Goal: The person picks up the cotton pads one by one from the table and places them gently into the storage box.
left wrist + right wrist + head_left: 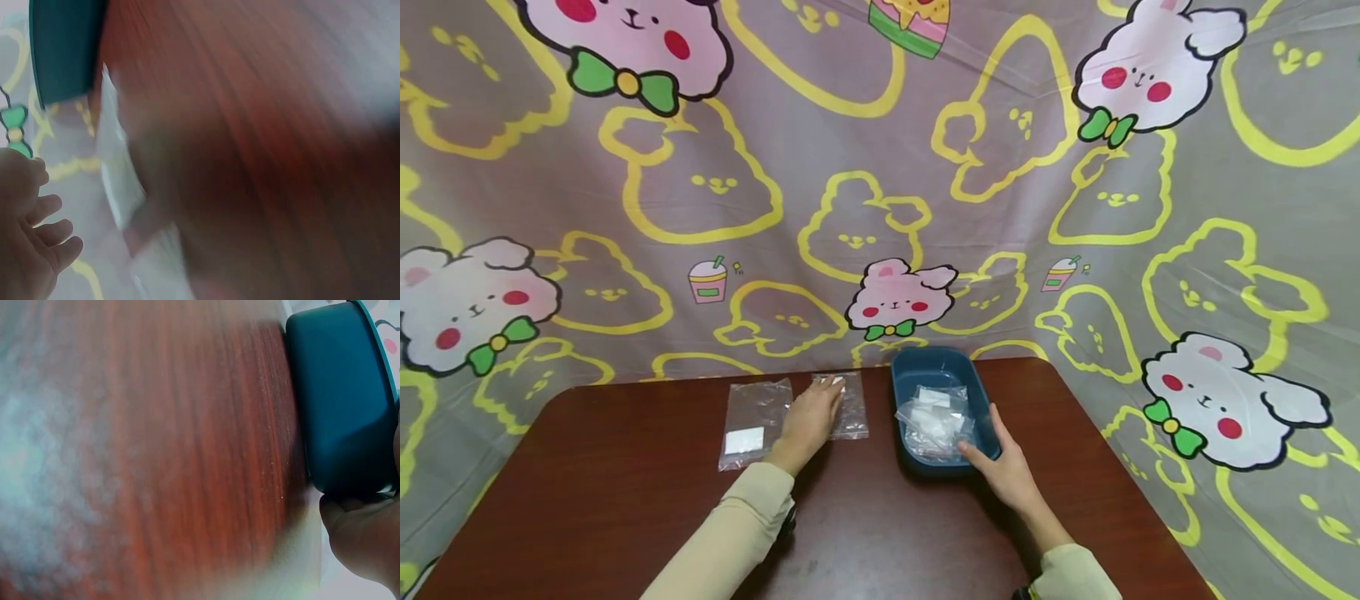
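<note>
My left hand [808,421] reaches over a clear zip bag [850,413] on the table; a bit of white shows at its fingertips. In the left wrist view its fingers [56,231] are loosely bent, with no object visible between them. Left of that hand lies another clear zip bag [756,408] with a white rectangular piece [745,440] inside. My right hand [1009,475] grips the near right corner of a blue plastic bin [929,360], thumb over the rim and fingers along the outside. Several clear bags with white pieces [934,421] lie piled in the bin.
The dark reddish-brown wooden table [880,533] ends at the back against a hanging grey cloth [820,325] printed with cartoon animals. The cloth also hangs along the sides. The bin stands near the table's back edge.
</note>
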`<state>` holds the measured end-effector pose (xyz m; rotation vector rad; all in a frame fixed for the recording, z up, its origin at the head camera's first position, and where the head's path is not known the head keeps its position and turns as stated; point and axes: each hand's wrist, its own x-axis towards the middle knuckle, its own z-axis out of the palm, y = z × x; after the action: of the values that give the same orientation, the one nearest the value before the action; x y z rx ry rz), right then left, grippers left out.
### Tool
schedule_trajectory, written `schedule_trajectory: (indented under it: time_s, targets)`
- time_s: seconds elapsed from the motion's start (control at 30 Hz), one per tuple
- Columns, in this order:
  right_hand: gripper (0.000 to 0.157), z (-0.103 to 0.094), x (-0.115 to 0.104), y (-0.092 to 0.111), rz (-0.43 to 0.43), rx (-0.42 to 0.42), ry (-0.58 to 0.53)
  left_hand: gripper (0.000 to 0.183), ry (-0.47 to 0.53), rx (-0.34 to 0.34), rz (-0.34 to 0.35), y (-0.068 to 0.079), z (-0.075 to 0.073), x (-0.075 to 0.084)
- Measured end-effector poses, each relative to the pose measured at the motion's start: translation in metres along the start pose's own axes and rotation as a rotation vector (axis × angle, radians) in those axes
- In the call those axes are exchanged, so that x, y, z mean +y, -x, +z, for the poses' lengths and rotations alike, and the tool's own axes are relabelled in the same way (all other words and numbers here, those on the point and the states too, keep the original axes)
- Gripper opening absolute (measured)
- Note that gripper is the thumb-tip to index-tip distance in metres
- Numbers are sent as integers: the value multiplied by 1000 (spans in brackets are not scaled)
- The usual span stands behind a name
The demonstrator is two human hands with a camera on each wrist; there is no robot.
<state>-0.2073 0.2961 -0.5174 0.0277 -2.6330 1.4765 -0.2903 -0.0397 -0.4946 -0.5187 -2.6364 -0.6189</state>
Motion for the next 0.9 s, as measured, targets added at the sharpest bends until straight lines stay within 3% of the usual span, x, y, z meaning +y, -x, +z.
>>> schedule_trajectory:
  time_s: [0.4, 0.7, 0.9]
  targets:
    - [97, 0, 3, -2, 3, 7, 11, 37, 4, -74, -146, 23, -16, -45]
    - [99, 1, 3, -4, 29, -11, 3, 37, -9, -62, -152, 38, -23, -76]
    - [100, 0, 3, -4, 36, -19, 1, 45, -13, -150, -206, 50, -26, -94]
